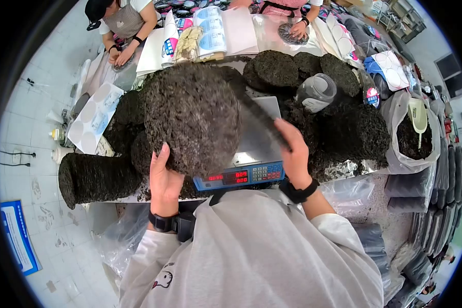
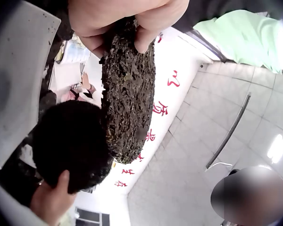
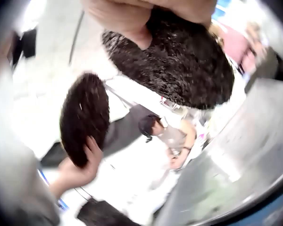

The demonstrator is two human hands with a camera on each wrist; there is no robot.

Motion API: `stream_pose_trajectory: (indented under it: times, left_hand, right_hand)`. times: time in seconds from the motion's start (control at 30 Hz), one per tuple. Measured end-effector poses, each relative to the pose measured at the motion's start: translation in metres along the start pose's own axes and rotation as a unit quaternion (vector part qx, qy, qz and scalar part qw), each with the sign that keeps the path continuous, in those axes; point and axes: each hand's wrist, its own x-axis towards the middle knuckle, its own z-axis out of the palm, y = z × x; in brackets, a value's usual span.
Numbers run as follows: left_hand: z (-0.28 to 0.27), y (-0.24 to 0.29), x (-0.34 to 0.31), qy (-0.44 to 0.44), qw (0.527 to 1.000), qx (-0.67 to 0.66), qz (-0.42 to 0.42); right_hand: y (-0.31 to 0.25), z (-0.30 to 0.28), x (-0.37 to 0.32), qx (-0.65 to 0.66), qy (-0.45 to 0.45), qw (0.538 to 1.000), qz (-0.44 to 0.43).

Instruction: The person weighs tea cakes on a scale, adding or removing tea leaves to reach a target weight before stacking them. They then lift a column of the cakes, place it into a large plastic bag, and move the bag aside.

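Head view. Left grip (image 1: 164, 178), lower centre-left, fingers curled round the bottom rim of the left tea cake (image 1: 192, 115). The cake is held up, broad face to the camera, filling the frame's centre. Right grip (image 1: 295, 154), right of centre, clamps the right tea cake (image 1: 262, 119). That cake is seen edge-on as a dark slanted bar above the scale (image 1: 241, 177), clear of its tray. The table (image 1: 344, 169) carries more dark cakes, with a stack (image 1: 95, 177) lying at the lower left. A plastic jar (image 1: 317, 91) stands upper right.

Left wrist view. Fingertips of the left grip (image 2: 146, 40), top centre, pinch the left tea cake (image 2: 129, 94), which hangs edge-on down the middle. Lower left is the right tea cake (image 2: 73, 143), with the right grip (image 2: 52, 200) under it.

Right wrist view. Right grip (image 3: 146, 14), top, grasps the right tea cake (image 3: 179, 66) at its upper rim. Left of centre is the left tea cake (image 3: 85, 117), held from below by the left grip (image 3: 80, 169). The cakes are apart, not touching. The scale (image 3: 236, 155) tray fills the lower right.
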Motion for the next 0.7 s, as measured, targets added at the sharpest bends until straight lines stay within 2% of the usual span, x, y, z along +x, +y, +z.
stream_pose_trajectory:
  times: [0.03, 0.07, 0.13, 0.2, 0.27, 0.33, 0.37, 0.4, 0.43, 0.47, 0.53, 0.57, 0.6, 0.63, 0.67, 0.7]
  left_hand:
    - [0.002, 0.002, 0.002, -0.022, 0.999, -0.028, -0.030]
    - [0.003, 0.005, 0.002, -0.044, 0.996, -0.055, -0.060]
    - [0.008, 0.005, 0.002, -0.062, 0.993, -0.050, -0.083]
    - [0.006, -0.008, 0.008, -0.110, 0.984, 0.032, -0.134]
    - [0.009, -0.024, 0.002, -0.121, 0.976, 0.035, -0.175]
    - [0.021, -0.026, -0.005, -0.156, 0.975, -0.006, -0.160]
    - [0.019, -0.025, -0.001, -0.161, 0.974, -0.006, -0.158]
    - [0.013, -0.026, 0.004, -0.140, 0.976, -0.030, -0.166]
    - [0.009, -0.028, 0.006, -0.117, 0.976, -0.055, -0.173]
    - [0.007, -0.031, 0.007, -0.116, 0.977, -0.056, -0.171]
    - [0.013, -0.037, 0.007, -0.091, 0.990, 0.030, -0.106]
    - [0.022, -0.038, 0.003, -0.075, 0.990, 0.097, -0.067]
    - [0.021, -0.042, 0.007, -0.076, 0.990, 0.098, -0.067]
    - [0.017, -0.049, 0.013, -0.088, 0.990, 0.106, -0.020]
    - [0.014, -0.054, 0.017, -0.100, 0.988, 0.114, 0.027]
    - [0.012, -0.048, 0.016, -0.085, 0.975, 0.206, 0.011]
  right_hand:
    - [-0.007, -0.011, 0.006, -0.209, -0.057, 0.963, -0.160]
    - [-0.015, -0.012, 0.003, -0.250, -0.043, 0.942, -0.221]
    - [-0.028, -0.013, 0.002, -0.301, -0.014, 0.908, -0.291]
    - [-0.036, -0.020, -0.004, -0.257, -0.060, 0.897, -0.354]
    - [-0.045, -0.019, -0.004, -0.242, -0.066, 0.884, -0.393]
    - [-0.052, -0.018, -0.001, -0.237, -0.042, 0.882, -0.406]
    - [-0.060, -0.017, 0.003, -0.129, 0.019, 0.957, -0.261]
    - [-0.065, -0.016, 0.004, -0.012, 0.076, 0.991, -0.106]
    - [-0.064, -0.013, 0.003, 0.287, 0.027, 0.956, 0.046]
    - [-0.069, -0.009, 0.003, 0.542, 0.012, 0.822, 0.176]
    - [-0.072, 0.017, -0.006, 0.466, -0.064, 0.868, 0.161]
    - [-0.084, 0.021, -0.011, 0.358, -0.095, 0.918, 0.140]
    - [-0.101, 0.022, -0.012, 0.244, -0.125, 0.954, 0.118]
    - [-0.102, 0.029, -0.011, 0.232, -0.089, 0.957, 0.153]
    - [-0.098, 0.028, -0.006, 0.232, -0.088, 0.956, 0.153]
    - [-0.091, 0.024, 0.004, 0.124, -0.092, 0.988, 0.021]
